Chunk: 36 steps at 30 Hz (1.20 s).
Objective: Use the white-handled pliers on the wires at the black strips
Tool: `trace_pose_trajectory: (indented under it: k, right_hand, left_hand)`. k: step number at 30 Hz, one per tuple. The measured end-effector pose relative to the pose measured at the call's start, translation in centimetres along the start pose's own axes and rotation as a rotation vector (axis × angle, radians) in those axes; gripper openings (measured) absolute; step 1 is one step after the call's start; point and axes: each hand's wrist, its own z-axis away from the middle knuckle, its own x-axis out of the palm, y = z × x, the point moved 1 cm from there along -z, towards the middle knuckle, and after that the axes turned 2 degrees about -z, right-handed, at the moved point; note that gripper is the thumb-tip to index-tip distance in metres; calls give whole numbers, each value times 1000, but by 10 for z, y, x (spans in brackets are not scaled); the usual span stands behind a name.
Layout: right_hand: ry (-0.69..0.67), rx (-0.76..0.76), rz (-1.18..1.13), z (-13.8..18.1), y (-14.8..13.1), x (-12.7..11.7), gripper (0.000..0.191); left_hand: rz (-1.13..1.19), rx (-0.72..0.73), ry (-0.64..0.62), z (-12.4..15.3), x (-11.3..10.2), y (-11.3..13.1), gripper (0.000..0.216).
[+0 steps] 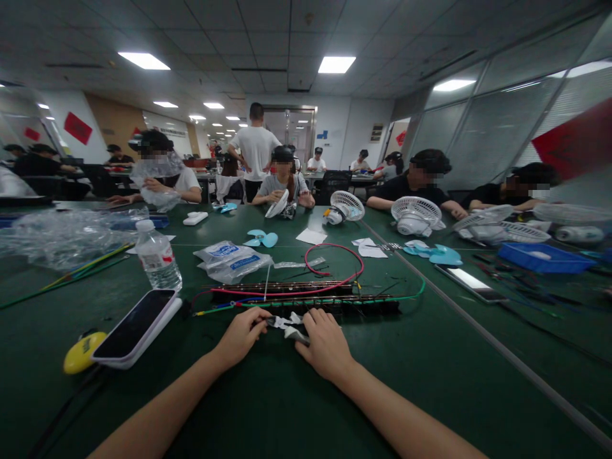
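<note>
My left hand (245,335) is closed in a pinch on a small dark piece with a pale, shiny end (276,322). Opposite it, my right hand (326,341) curls round a whitish object (295,334); its kind is too small and too covered to tell. The two held pieces meet or nearly meet between my fingertips. Just beyond the hands lie two long dark strips (306,305) with coppery rows, side by side. A red wire (359,261) loops over them, and a green wire (415,292) runs along the nearer one.
To the left are a phone (136,325), a yellow object (83,352) and a water bottle (157,258). Plastic bags (232,261) and a blue fan blade (261,238) lie beyond the strips. White fans (417,215), a blue tray (545,257) and seated people occupy the far side.
</note>
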Motion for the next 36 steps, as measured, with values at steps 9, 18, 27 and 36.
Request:
trace_pose_trajectory:
  k: [9, 18, 27, 36]
  right_hand:
    - [12, -2, -12, 0, 0, -1, 28]
    - [5, 5, 2, -1, -1, -2, 25]
    - [-11, 10, -11, -1, 0, -1, 27]
    - [-11, 10, -18, -1, 0, -2, 27]
  left_hand:
    - [11, 6, -2, 1, 1, -2, 22]
    - [14, 2, -10, 0, 0, -3, 22]
    - [7, -6, -6, 0, 1, -3, 23]
    - [1, -3, -4, 0, 1, -6, 23]
